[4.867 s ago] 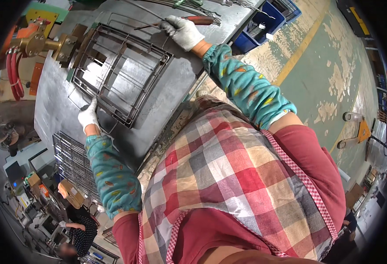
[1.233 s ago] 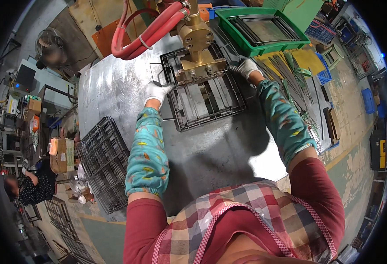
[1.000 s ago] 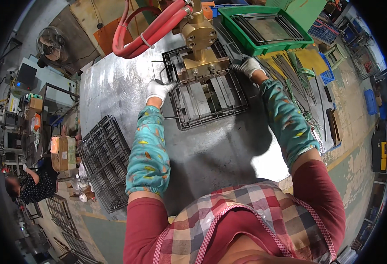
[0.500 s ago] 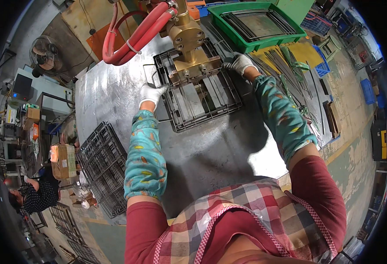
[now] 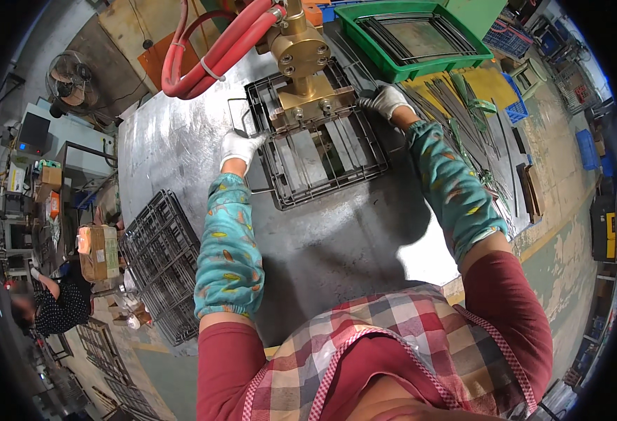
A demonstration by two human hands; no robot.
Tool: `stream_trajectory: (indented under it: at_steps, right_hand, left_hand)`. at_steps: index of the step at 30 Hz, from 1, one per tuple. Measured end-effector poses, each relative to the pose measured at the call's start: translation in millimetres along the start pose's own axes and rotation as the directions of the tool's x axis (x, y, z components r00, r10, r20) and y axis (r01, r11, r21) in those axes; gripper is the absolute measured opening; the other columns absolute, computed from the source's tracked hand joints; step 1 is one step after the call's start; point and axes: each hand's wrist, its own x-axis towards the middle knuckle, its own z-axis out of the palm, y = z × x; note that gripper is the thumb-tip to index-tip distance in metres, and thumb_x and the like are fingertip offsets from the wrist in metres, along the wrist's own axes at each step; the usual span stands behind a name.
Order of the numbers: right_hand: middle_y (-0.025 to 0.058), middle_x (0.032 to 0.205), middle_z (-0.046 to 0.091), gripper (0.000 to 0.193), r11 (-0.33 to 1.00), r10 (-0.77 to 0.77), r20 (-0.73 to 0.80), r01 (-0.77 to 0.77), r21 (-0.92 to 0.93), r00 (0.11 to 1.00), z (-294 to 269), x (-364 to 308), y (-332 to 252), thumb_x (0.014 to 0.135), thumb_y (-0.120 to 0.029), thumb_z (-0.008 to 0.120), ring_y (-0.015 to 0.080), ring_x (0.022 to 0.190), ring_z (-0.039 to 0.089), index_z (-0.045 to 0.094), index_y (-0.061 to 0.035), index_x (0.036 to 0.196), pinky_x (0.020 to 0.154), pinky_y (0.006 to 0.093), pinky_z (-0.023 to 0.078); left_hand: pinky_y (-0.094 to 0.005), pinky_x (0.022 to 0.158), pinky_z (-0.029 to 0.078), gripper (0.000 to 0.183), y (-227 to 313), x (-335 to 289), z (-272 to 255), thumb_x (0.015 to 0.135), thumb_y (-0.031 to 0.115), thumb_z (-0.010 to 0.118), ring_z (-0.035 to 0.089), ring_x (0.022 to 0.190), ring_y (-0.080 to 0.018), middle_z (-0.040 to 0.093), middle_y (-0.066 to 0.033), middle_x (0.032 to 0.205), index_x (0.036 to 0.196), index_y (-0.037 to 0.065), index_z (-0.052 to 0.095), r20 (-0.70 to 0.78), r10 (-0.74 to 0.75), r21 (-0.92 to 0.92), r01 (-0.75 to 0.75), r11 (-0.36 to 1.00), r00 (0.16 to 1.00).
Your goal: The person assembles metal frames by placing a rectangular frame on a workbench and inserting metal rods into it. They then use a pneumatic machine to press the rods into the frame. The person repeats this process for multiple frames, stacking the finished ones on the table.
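Note:
A black wire rack [image 5: 331, 180] lies on the metal worktable under a brass-coloured machine head [image 5: 302, 78], whose lower block sits over the rack's middle bars. My left hand [image 5: 239, 148], in a white glove, closes on the rack's left edge, beside a wire loop that juts out there. On the far right side, my right hand [image 5: 388, 103], gloved too, has its darkened fingertips closed around the rack's side rail. Flat metal plates [image 5: 298, 160] show between the rack's bars. The machine block hides part of the rack.
Thick red hoses [image 5: 213, 59] loop from the machine head. A pile of black wire racks [image 5: 159, 259] lies at the table's left edge. Back right stands a green tray [image 5: 420, 69] of wire frames, with loose metal rods [image 5: 455, 112] nearby. Another person [image 5: 59, 302] is far left.
Both hands keep their hold on the rack, which stays under the machine head. The whole view has shifted only slightly.

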Motion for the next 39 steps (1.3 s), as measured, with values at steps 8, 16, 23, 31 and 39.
stream_trajectory:
  at_steps: [8, 16, 23, 31, 39]
  right_hand:
    - [0.0218, 0.096, 0.064, 0.061, 0.998, 0.028, 0.006, -0.028, -0.048, 1.0, 0.3, 0.4, 0.8, 0.066, -0.049, 0.075, 0.0358, 0.091, 0.06, 0.062, -0.0017, 0.101, 0.077, 0.0379, 0.047]
    - [0.0208, 0.105, 0.062, 0.068, 0.999, 0.048, 0.048, -0.049, 0.013, 0.998, 1.1, 3.9, 3.3, 0.063, -0.049, 0.076, 0.0358, 0.099, 0.058, 0.059, -0.0018, 0.109, 0.083, 0.038, 0.046]
    - [0.02, 0.099, 0.063, 0.044, 0.986, 0.158, -0.235, -0.167, -0.018, 0.959, -6.2, -7.7, 9.0, 0.082, -0.044, 0.059, 0.0366, 0.095, 0.059, 0.06, -0.007, 0.106, 0.081, 0.0419, 0.047]
    - [0.0, 0.069, 0.058, 0.018, 0.662, -0.216, -0.387, 0.426, 0.616, 0.896, 7.9, -140.3, 5.7, 0.091, -0.019, 0.056, 0.0083, 0.063, 0.051, 0.062, -0.0021, 0.09, 0.059, 0.0217, 0.043]
    - [0.0082, 0.075, 0.062, 0.017, 0.859, -0.486, -0.058, 0.465, -0.214, 0.872, 17.7, -133.1, -19.6, 0.083, -0.034, 0.057, 0.031, 0.069, 0.06, 0.06, -0.0174, 0.085, 0.059, 0.0415, 0.048]
  left_hand:
    - [-0.0345, 0.085, 0.047, 0.074, 11.9, -5.3, -2.0, 0.055, 0.036, 0.084, 0.061, 0.095, -0.0334, 0.062, -0.0245, 0.101, 0.105, -0.01, 0.057, -0.001, -0.064, 0.032, 0.064, 0.997, 0.998]
    - [-0.0354, 0.083, 0.048, 0.075, 2.1, 0.2, 0.3, 0.054, 0.04, 0.083, 0.061, 0.095, -0.0337, 0.063, -0.0243, 0.1, 0.104, -0.01, 0.057, 0.009, -0.039, 0.023, 0.039, 0.999, 0.999]
    - [-0.037, 0.084, 0.048, 0.08, 3.0, -2.0, 2.2, 0.055, 0.047, 0.08, 0.061, 0.095, -0.0371, 0.062, -0.0272, 0.1, 0.105, -0.011, 0.055, -0.035, -0.009, 0.065, 0.011, 0.998, 0.999]
    - [-0.0377, 0.084, 0.046, 0.064, -20.8, -31.2, 5.7, 0.076, 0.046, 0.066, 0.06, 0.097, -0.0346, 0.062, -0.0241, 0.103, 0.111, -0.006, 0.055, 0.057, -0.045, -0.144, 0.053, 0.988, 0.997]
    - [-0.0343, 0.074, 0.047, 0.048, -32.4, -50.2, 10.6, 0.085, 0.036, 0.061, 0.06, 0.082, -0.0257, 0.065, -0.0151, 0.093, 0.11, -0.005, 0.057, 0.05, 0.021, -0.246, -0.008, 0.969, 0.999]
